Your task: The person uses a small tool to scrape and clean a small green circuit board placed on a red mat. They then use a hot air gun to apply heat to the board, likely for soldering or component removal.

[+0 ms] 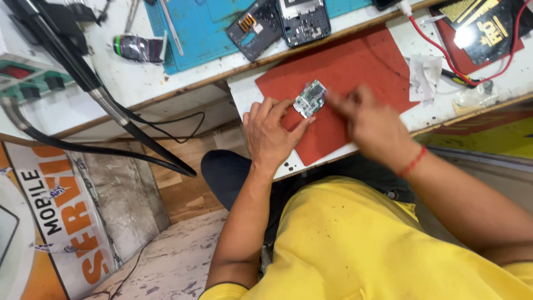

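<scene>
1. Right, head cam looking straight down; person in a yellow shirt point(355, 239) at a white workbench point(244, 91), both forearms reaching fwd over a red mat point(355, 61).
2. L hand point(272, 133): palm down on the mat's near-left edge, wrist straight, forearm running up from the lower frame; fingers point(265, 106) curled loosely, thumb stretched out to the right; thumb tip & forefinger pinch the lower-left corner of a small circuit board point(310, 98); so a narrow pinch, holding the board.
3. Board: small, greenish-silver, tilted diagonally, sitting on the red mat between the two hands, roughly mid-mat towards its left side.
4. R hand point(369, 119): comes in from the right, forearm angled across the bench edge, red thread band point(413, 161) on the wrist; fingertips point at the board's right edge; hand is motion-blurred, so can't tell whether it's gripping anything or whether it touches the board; looks just beside it.
5. Beyond the mat, on a blue mat point(205, 28): two opened phone bodies point(302, 19) side by side, well apart from the hands.
6. Far right: red wire point(438, 47) looping over the bench; a crumpled white tissue point(425, 75) near the red mat's right edge.
7. Left: black hose w/ metal nozzle point(105, 100) slanting down past the bench.
</scene>
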